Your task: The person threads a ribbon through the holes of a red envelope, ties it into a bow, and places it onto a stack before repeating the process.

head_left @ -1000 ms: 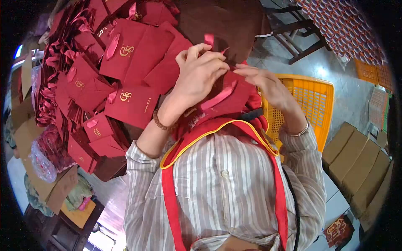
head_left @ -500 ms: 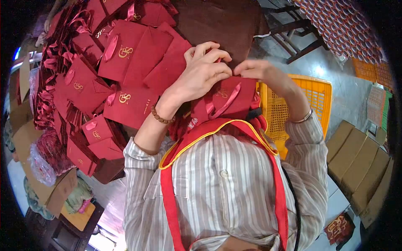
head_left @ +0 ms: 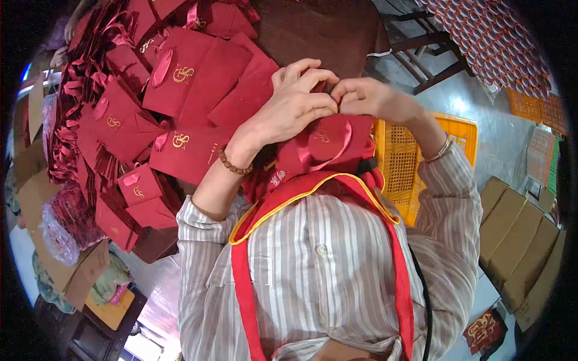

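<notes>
Brown tabletop [head_left: 313, 30] beyond — left hand [head_left: 296, 101] and right hand [head_left: 374, 100] pinch red bag [head_left: 330, 136] — grip nearly closed.

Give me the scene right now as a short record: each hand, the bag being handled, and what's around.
left hand: fingers at the bag's upper edge
right hand: fingers bent at the same edge, beside the left's
bag: red, gold print, pink ribbon
grip: contact hidden by the fingers
left side: many red bags, overlapping
right side: yellow crate, cardboard boxes
far left: another person's hand
</notes>
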### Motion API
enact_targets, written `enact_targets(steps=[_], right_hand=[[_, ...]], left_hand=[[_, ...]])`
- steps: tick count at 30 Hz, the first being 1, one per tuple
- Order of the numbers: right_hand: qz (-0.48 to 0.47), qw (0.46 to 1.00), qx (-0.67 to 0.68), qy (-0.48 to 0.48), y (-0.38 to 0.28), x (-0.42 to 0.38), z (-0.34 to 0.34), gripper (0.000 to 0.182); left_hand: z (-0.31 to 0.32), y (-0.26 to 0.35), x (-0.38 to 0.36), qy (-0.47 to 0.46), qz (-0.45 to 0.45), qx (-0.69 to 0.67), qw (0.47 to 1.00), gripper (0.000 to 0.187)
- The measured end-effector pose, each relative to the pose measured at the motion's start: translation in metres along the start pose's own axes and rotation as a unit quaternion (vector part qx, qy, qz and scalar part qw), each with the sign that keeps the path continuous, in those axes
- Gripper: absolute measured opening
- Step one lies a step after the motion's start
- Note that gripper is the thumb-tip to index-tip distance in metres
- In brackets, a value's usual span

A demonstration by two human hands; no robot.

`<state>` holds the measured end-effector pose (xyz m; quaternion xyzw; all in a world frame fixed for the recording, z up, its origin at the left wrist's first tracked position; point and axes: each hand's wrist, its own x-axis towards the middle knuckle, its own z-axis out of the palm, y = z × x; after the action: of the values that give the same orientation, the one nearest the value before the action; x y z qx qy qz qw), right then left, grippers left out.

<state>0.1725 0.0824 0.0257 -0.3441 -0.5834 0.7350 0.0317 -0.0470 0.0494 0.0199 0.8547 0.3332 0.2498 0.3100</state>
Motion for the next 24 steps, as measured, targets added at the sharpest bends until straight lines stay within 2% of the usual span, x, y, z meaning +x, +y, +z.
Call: enact_targets(steps=[1,3,4,5,7,8,9,11,12,13,15,16,17,19,20,21,23,24], right_hand=[[0.0,1.0,0.0,0.0,0.001,0.001,0.0,0.022],[-0.081,0.989,0.064,0.108,0.006,0.001,-0.002,0.02],[-0.091,0.98,0.054,0.166,0.015,0.006,-0.011,0.017],[-0.092,0.98,0.053,0.167,0.017,0.005,-0.013,0.017],[-0.09,0.917,0.173,0.348,0.011,0.003,-0.014,0.016],[-0.134,0.875,0.219,0.411,0.014,0.005,-0.018,0.025],[-0.133,0.875,0.219,0.412,0.017,0.004,-0.021,0.025],[-0.193,0.81,0.262,0.488,0.021,0.0,-0.025,0.029],[-0.173,0.826,0.227,0.485,0.017,-0.002,-0.022,0.038],[-0.174,0.827,0.227,0.485,0.013,-0.004,-0.011,0.038],[-0.075,0.889,0.128,0.434,0.006,-0.005,0.012,0.036],[-0.078,0.873,0.209,0.434,0.018,-0.001,0.015,0.036],[-0.077,0.873,0.208,0.434,0.025,-0.002,0.019,0.036],[-0.128,0.873,-0.082,0.463,0.034,-0.01,0.031,0.033],[-0.104,0.892,-0.017,0.439,0.033,-0.018,0.037,0.031],[-0.104,0.893,-0.017,0.438,0.033,-0.021,0.043,0.031],[-0.24,0.813,-0.277,0.452,0.033,-0.028,0.052,0.027],[-0.209,0.829,-0.279,0.436,0.035,-0.031,0.058,0.024]], left_hand=[[-0.001,0.0,0.0,-0.003,0.0,-0.006,1.0,0.01],[0.001,0.001,0.0,-0.01,0.001,-0.013,1.0,0.009],[0.002,0.001,0.001,-0.008,0.004,-0.006,1.0,0.009],[0.003,0.0,0.001,-0.006,0.005,0.002,1.0,0.009],[0.002,0.0,0.001,-0.013,0.001,0.006,1.0,0.009],[0.003,0.0,0.0,-0.02,-0.004,0.008,1.0,0.009],[0.003,0.001,0.0,-0.021,-0.005,0.006,1.0,0.009],[0.002,0.002,0.001,-0.023,0.007,0.024,0.999,0.008],[0.002,0.002,0.001,-0.023,0.008,0.025,0.999,0.008],[0.001,0.002,0.001,-0.022,0.003,0.019,1.0,0.008],[0.001,0.001,0.0,-0.023,-0.001,0.013,1.0,0.009],[0.001,0.001,-0.001,-0.011,0.004,0.017,1.0,0.01],[0.002,0.0,-0.001,0.004,0.01,0.02,1.0,0.011],[0.003,-0.003,-0.002,0.003,0.003,0.007,1.0,0.011],[0.003,-0.004,-0.004,0.0,-0.004,-0.007,1.0,0.012],[0.002,-0.005,-0.005,0.0,-0.005,-0.007,1.0,0.012],[0.0,-0.008,-0.005,-0.045,-0.031,-0.048,0.997,0.016],[0.0,-0.01,-0.005,-0.046,-0.029,-0.049,0.997,0.016]])
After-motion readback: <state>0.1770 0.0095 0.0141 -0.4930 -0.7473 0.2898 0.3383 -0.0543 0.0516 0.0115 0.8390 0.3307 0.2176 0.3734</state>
